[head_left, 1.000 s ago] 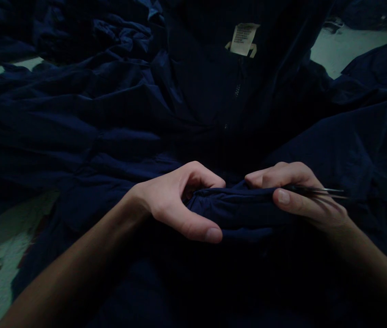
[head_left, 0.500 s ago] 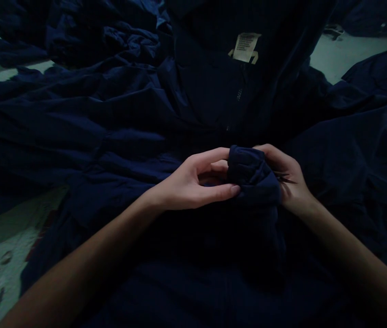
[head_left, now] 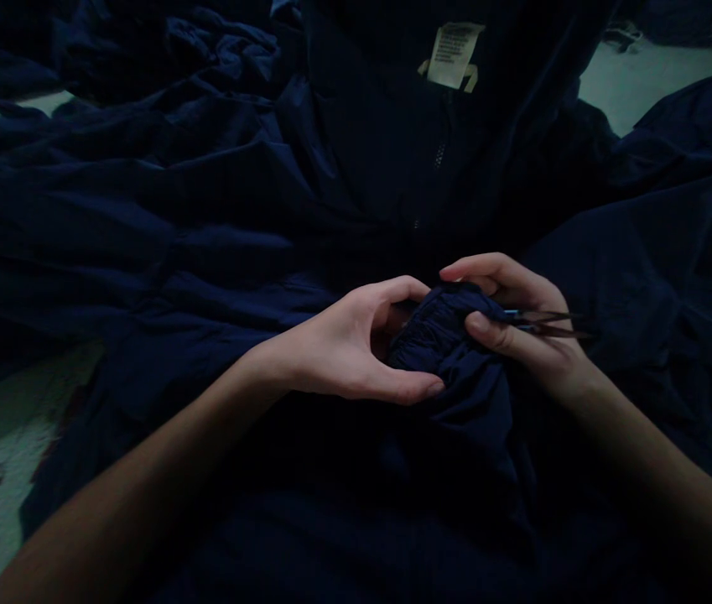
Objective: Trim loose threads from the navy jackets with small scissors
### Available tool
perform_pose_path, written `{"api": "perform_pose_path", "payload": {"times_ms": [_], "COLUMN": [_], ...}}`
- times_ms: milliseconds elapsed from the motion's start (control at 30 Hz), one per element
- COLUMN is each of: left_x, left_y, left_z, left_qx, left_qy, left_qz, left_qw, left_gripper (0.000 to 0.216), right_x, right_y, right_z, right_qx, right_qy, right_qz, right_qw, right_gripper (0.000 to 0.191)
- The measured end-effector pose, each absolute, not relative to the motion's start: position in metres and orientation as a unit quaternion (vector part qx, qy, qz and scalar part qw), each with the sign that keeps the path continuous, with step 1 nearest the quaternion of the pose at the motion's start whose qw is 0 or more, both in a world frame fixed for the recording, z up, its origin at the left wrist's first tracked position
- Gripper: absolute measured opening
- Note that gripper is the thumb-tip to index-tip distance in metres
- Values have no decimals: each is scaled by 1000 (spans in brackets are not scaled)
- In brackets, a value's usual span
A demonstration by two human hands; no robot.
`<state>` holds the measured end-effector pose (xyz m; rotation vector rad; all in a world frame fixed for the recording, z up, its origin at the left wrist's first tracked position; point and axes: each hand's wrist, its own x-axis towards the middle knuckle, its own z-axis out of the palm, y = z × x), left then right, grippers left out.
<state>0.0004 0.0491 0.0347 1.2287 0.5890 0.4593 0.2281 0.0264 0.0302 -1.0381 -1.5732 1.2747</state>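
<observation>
Navy fabric fills most of the view: a navy jacket [head_left: 217,252] lies spread and heavily creased in front of the person, running under both forearms and out past the frame's left and right sides. Near its far end, a cream care label [head_left: 453,55] with a small tan tab shows, its printed lines too small to read. Below that label runs a short stretch of dark zip [head_left: 439,155].

Close to the person, part of the jacket is gathered into a tight, puckered bunch [head_left: 437,335], held between the two hands. The left hand [head_left: 352,344] curves around the bunch in a loose C, thumb below and fingers above, touching the cloth. The right hand [head_left: 519,315] grips it from the other side, thumb and fingers closed, with small snips [head_left: 548,325] tucked in the same hand, their thin dark blades poking out past the fingers.

Pale, stained floor [head_left: 651,84] shows at the top right and lower left corners. More crumpled navy cloth [head_left: 142,50] is heaped at the top left.
</observation>
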Motion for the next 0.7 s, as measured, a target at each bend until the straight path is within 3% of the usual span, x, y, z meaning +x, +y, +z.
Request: {"api": "perform_pose_path", "payload": {"times_ms": [133, 333, 500, 600, 700], "left_x": [0, 1, 2, 1, -1], "left_y": [48, 46, 47, 50, 53], "left_z": [39, 41, 38, 35, 33], "left_qx": [581, 655, 687, 664, 631], "left_qy": [305, 303, 299, 298, 290], "left_qz": [197, 181, 203, 236, 271], "left_qw": [728, 668, 630, 644, 667], "left_gripper": [50, 37, 30, 37, 29], "right_x": [231, 229, 230, 232, 232], "right_y": [25, 27, 28, 27, 27], "right_z": [29, 26, 29, 31, 31], "right_qx": [-402, -362, -392, -416, -416], "right_qy": [-530, -473, -488, -557, -593], "right_qz": [584, 630, 603, 553, 526], "right_qw": [465, 498, 495, 459, 446], "right_gripper": [41, 33, 39, 39, 38]}}
